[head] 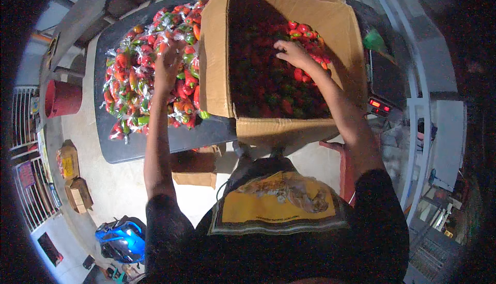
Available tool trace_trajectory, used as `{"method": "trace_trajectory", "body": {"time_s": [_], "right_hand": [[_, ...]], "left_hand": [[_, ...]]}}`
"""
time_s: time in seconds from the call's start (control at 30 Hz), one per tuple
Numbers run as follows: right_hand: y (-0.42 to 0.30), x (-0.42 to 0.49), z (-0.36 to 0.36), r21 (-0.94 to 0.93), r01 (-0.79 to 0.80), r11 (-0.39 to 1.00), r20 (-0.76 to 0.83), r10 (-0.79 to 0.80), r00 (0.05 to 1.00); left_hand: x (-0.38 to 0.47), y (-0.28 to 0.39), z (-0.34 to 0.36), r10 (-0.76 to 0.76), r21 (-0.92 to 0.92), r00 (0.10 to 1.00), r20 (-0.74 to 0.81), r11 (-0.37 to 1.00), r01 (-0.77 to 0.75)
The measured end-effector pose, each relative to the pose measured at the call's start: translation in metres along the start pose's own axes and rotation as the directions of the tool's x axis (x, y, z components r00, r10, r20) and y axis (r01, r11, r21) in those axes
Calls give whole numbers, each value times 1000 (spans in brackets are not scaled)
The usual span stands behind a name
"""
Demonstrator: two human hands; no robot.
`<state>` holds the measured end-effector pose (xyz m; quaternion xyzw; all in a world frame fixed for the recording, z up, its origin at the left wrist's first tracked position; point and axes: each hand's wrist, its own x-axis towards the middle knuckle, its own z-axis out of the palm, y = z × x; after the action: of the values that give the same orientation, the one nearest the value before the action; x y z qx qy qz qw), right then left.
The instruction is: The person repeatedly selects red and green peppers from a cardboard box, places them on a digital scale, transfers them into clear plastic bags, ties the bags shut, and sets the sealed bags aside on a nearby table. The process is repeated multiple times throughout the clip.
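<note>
My left hand (170, 61) is over a pile of small clear plastic bags of peppers (133, 76), red, orange and green, at the left of a dark table (197, 134). Its fingers are blurred among the shiny plastic, so whether it grips a bag is unclear. To the right stands a large open cardboard box (215, 59) holding loose peppers (306, 32), mostly red. Inside the box, my right hand (294, 54) hovers over these peppers, fingers bent and apart, with nothing seen in it. Deep shadow covers much of the box's contents.
A device with a red lit display (379, 105) sits right of the box. Under the table's front edge is another cardboard box (193, 171). A red bucket (64, 98) lies on the left, and a blue motorcycle helmet (122, 239) is at the lower left.
</note>
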<state>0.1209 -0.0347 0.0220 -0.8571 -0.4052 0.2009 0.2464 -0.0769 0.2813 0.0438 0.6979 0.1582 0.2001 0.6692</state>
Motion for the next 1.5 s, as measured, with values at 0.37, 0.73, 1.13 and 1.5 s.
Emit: {"method": "trace_trajectory", "body": {"time_s": [0.37,0.73,1.13,1.5], "right_hand": [[1,10,35,-438,-182,880,337,349,875],[59,-6,64,-445,-75,892,378,263,888],[79,-23,89,-289,-22,957,54,39,998],[8,-78,-21,981,-156,115,126,230,965]], "left_hand": [[-168,63,96,316,459,946,-76,853,-248],[-154,43,145,476,722,879,-17,614,-319],[-154,44,145,501,731,865,-42,606,-315],[-157,54,153,493,721,868,-54,620,-308]]}}
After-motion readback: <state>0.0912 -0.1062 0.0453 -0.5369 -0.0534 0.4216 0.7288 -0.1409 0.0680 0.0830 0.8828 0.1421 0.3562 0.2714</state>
